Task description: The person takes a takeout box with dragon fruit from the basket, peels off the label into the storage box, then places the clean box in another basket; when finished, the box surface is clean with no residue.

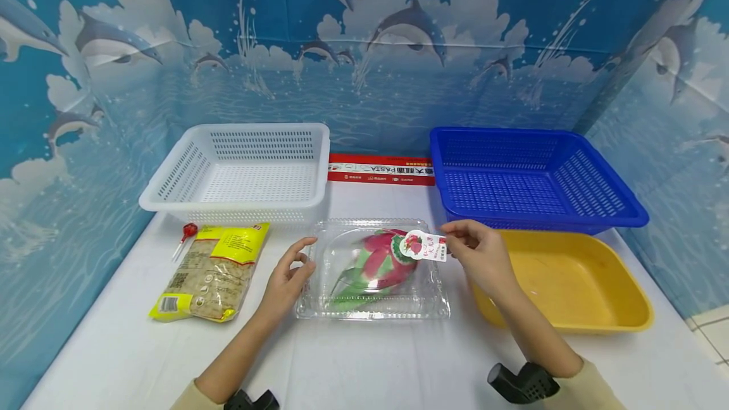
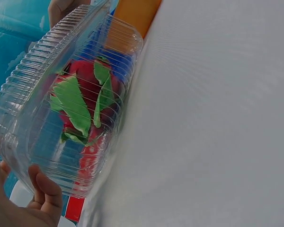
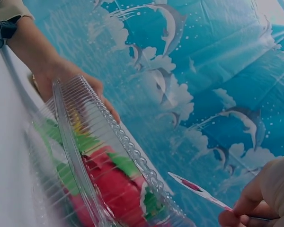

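Observation:
A clear plastic clamshell box [image 1: 336,264], its lid closed, lies mid-table with a red and green dragon fruit [image 1: 376,264] inside. My left hand [image 1: 288,277] grips the box's left end, the fingers bent around its side. With thumb and fingertips, my right hand [image 1: 481,255] pinches the edge of a white sticker label [image 1: 424,245] printed with a red fruit picture. In the head view the label overlaps the lid's upper right part; in the right wrist view the label [image 3: 199,190] stands out beside the lid, its near end between the fingers.
A white basket [image 1: 239,211] stands back left, a blue basket [image 1: 541,217] back right, and a yellow tub [image 1: 564,328] in front of the blue one. Between the baskets lies a red pasta box [image 1: 381,177]. A yellow food bag [image 1: 219,271] and a red lollipop [image 1: 189,230] are at left.

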Demonstrator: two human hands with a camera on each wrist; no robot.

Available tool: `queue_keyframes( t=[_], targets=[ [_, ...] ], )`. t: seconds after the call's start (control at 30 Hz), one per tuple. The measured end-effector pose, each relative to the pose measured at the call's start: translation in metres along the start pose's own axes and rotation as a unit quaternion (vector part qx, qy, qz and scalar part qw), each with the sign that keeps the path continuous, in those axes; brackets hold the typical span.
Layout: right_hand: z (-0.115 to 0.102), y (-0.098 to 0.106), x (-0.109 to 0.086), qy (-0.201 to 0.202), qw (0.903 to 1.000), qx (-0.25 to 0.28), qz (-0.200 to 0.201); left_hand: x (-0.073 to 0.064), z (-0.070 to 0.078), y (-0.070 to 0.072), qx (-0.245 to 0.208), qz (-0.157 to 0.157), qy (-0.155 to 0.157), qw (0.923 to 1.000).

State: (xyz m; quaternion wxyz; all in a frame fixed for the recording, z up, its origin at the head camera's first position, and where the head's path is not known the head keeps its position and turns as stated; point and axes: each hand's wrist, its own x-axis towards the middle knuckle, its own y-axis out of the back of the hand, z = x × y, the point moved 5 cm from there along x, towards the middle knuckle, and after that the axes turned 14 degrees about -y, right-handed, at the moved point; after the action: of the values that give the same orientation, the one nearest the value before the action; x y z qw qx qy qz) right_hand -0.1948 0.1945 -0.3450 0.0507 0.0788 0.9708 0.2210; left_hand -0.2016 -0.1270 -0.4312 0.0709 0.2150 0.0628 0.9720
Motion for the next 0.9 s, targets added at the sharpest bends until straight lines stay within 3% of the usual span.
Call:
queue_keyframes(
  t=[0.53, 0.9],
  targets=[
    [0.025, 0.031, -0.003, -0.018, 0.9995, -0.003, 0.027, 0.000, -0.001, 0.000, 0.008, 0.001, 0.011, 0.9999],
    [0.049, 0.055, -0.002, -0.022, 0.9989, 0.025, 0.034, -0.001, 0.000, 0.000, 0.002, 0.002, 0.009, 1.0000]
  ],
)
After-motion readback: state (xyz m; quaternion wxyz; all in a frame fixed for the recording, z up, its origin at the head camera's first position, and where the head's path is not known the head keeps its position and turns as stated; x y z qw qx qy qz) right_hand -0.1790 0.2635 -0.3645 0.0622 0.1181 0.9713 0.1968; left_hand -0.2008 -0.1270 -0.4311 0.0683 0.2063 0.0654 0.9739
